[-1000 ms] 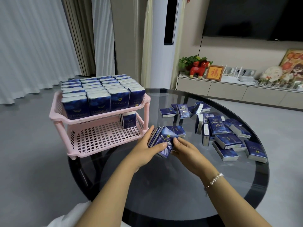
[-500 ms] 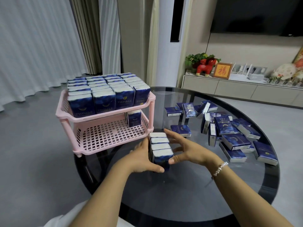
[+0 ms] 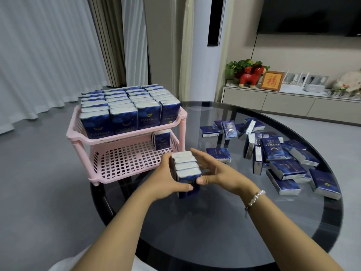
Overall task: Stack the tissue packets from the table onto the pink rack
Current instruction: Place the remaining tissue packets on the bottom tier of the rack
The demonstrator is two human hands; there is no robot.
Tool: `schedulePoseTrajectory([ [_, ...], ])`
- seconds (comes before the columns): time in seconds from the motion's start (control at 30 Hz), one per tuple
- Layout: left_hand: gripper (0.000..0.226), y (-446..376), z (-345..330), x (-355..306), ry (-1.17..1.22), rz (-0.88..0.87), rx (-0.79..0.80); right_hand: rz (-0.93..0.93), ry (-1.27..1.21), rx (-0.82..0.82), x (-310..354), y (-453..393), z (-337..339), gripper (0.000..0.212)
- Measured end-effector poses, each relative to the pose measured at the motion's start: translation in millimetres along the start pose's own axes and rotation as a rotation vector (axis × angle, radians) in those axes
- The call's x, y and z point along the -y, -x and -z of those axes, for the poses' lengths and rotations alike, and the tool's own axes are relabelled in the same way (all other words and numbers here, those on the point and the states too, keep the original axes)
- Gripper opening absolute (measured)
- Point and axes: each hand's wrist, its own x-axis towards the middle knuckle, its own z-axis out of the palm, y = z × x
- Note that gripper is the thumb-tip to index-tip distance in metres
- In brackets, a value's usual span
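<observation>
A row of several dark blue tissue packets (image 3: 186,169) stands upright on the round glass table (image 3: 224,222), pressed together. My left hand (image 3: 166,182) grips the row's left side and my right hand (image 3: 216,171) its right side. The two-tier pink rack (image 3: 125,137) stands at the table's left edge, just beyond the row. Its top tier is packed with upright packets (image 3: 125,106). One packet (image 3: 162,139) stands at the back right of the lower tier (image 3: 127,161). Loose packets (image 3: 277,153) lie scattered on the right of the table.
One single packet (image 3: 219,154) lies flat just behind my right hand. A low cabinet (image 3: 283,104) with a red horse figure and a framed picture runs along the far wall. Curtains hang on the left.
A second ago both hands held a fanned, tilted bunch of packets. The packets have since been squared into an upright row on the table, clamped between both hands.
</observation>
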Motion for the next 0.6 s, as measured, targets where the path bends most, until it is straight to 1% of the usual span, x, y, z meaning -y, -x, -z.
schedulePoseTrajectory([
  [0.07, 0.092, -2.6, 9.9, 4.3, 0.062, 0.013, -0.050, 0.032, -0.052, -0.002, 3.0, -8.7, -2.6, 0.075],
  [0.13, 0.097, -5.1, 19.4, 7.9, 0.082, 0.030, -0.091, 0.042, -0.094, -0.044, 5.8, -17.9, -5.4, 0.066],
  [0.17, 0.101, -6.2, 23.8, 9.2, 0.080, 0.045, -0.111, 0.048, -0.120, -0.114, 6.4, -22.6, -7.6, 0.056],
  [0.2, 0.104, -7.9, 28.1, 10.3, 0.081, 0.060, -0.131, 0.052, -0.123, -0.223, 5.1, -28.8, -10.0, 0.046],
  [0.27, 0.109, -13.0, 37.4, 11.9, 0.075, 0.090, -0.151, 0.045, -0.046, -0.450, 0.0, -43.8, -13.7, 0.033],
  [0.3, 0.111, -15.8, 42.2, 12.5, 0.075, 0.106, -0.155, 0.042, -0.010, -0.510, -2.7, -51.6, -15.5, 0.031],
  [0.37, 0.116, -21.8, 51.0, 14.0, 0.121, 0.134, -0.159, 0.049, 0.010, -0.507, -5.6, -66.4, -21.5, 0.030],
  [0.43, 0.105, -28.5, 56.3, 16.9, 0.198, 0.146, -0.156, 0.064, 0.005, -0.478, -8.6, -77.9, -30.4, 0.024],
  [0.5, 0.093, -35.7, 57.0, 18.9, 0.267, 0.147, -0.139, 0.087, -0.022, -0.526, -16.9, -86.3, -36.6, 0.018],
  [0.6, 0.082, -44.8, 52.2, 19.4, 0.312, 0.131, -0.115, 0.114, -0.014, -0.586, -25.0, -92.0, -37.6, 0.013],
])
